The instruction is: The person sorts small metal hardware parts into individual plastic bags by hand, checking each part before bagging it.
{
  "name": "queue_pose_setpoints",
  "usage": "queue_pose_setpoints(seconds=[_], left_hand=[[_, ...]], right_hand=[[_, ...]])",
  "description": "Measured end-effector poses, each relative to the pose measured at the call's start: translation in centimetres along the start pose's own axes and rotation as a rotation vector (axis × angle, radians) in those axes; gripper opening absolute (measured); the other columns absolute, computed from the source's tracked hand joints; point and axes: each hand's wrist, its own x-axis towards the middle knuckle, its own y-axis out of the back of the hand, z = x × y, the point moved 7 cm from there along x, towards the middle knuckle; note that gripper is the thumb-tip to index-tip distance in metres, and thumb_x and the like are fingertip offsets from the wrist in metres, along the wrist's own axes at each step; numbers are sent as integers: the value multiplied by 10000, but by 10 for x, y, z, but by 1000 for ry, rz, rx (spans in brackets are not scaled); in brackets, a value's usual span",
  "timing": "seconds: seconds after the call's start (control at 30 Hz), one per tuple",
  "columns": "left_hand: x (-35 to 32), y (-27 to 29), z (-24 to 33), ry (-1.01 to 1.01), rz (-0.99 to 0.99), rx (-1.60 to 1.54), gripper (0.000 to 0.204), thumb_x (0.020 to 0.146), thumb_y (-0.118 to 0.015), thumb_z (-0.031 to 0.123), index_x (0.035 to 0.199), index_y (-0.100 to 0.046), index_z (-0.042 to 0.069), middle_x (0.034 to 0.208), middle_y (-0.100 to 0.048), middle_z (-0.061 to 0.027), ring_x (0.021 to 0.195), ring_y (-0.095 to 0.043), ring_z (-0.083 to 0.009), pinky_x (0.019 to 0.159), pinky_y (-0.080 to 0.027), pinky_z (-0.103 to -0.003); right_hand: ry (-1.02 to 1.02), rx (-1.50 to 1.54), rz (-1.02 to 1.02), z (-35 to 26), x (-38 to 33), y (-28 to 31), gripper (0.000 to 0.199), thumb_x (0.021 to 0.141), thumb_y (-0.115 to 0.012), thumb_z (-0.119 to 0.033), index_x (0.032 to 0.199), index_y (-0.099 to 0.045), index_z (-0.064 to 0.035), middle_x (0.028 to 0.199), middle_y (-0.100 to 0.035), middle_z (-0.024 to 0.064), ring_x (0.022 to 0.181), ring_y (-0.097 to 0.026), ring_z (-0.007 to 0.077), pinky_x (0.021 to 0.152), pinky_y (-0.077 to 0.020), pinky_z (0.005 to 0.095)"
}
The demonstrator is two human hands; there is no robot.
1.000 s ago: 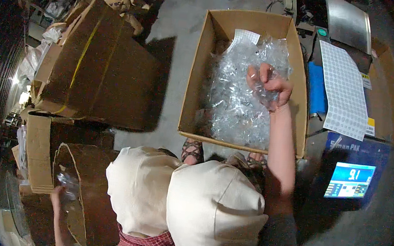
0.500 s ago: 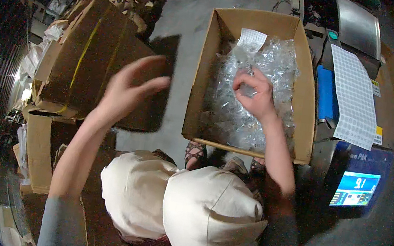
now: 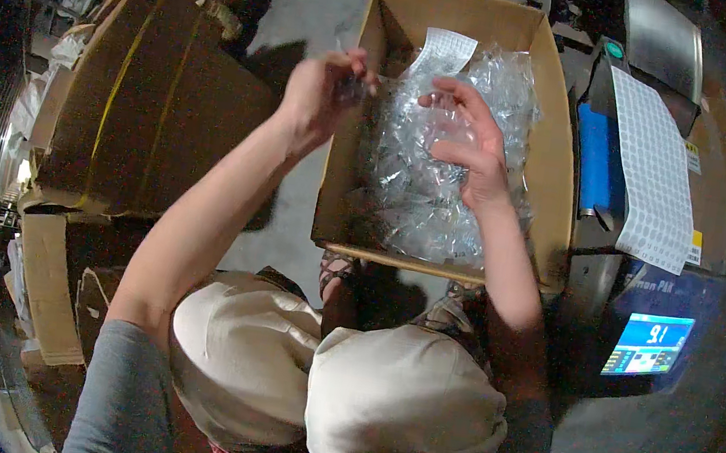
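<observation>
A deep cardboard box (image 3: 561,207) stands in front of me, heaped with crinkled clear plastic bags (image 3: 439,204). Above its left rim is my left hand (image 3: 311,96), fingers curled together on what looks like a small clear plastic bag (image 3: 353,89), blurred by motion. Over the pile, my right hand (image 3: 484,146) is open, its thumb and fingers bent apart in a C shape. Clear plastic shows between them; I cannot tell whether it touches the fingers. A white printed sheet (image 3: 447,50) lies on the bags toward the box's far end.
A large brown carton (image 3: 145,106) with yellow strapping fills the left side. At right stands a machine with a lit blue screen (image 3: 648,347), a blue roller (image 3: 594,156) and a hanging strip of white labels (image 3: 650,168). Light cloth (image 3: 403,406) covers my knees, close to the box.
My left hand has moved right to the box's rim, its fingers going from spread to curled. My right hand's pinch has opened. The whole view has shifted slightly.
</observation>
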Motion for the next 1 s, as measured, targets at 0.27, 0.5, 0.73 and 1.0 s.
queue_pose_setpoints(seconds=[0.27, 0.5, 0.73, 1.0], left_hand=[[-46, -52, -47, 356, -297, 179, 480, 855, -689, 383, 1179, -511, 77, 1134, -534, -48, 1060, -522, -186, 863, -474, -385], [-49, -39, -44, 427, -325, 146, 284, 829, -678, 110, 1086, -588, 31, 1023, -613, -65, 948, -592, -178, 800, -504, -336], [-35, -29, -31, 129, -271, 208, 276, 837, -586, 1, 1109, -599, -43, 1003, -682, -132, 819, -653, -211, 791, -527, -317], [-38, -28, -21, 88, -235, 207, 390, 835, -540, 1, 1219, -553, -65, 1070, -669, -142, 891, -635, -212, 835, -513, -324]], right_hand=[[-14, 144, 5, 2, 3, 3, 887, 570, -634, -67, 1427, -402, -87, 1254, -569, 129, 1121, -559, 229, 990, -437, 335], [-31, 32, 21, 5, 7, 11, 860, 590, -606, -53, 1426, -406, -76, 1271, -564, 165, 1106, -574, 262, 912, -507, 366], [-76, 116, 176, 15, 7, 33, 734, 643, -565, -14, 1368, -455, -46, 1241, -576, 214, 1046, -612, 327, 824, -557, 428], [-74, 101, 302, 4, 4, 44, 633, 685, -539, -31, 1314, -487, 15, 1174, -627, 191, 963, -614, 234, 850, -501, 323]])
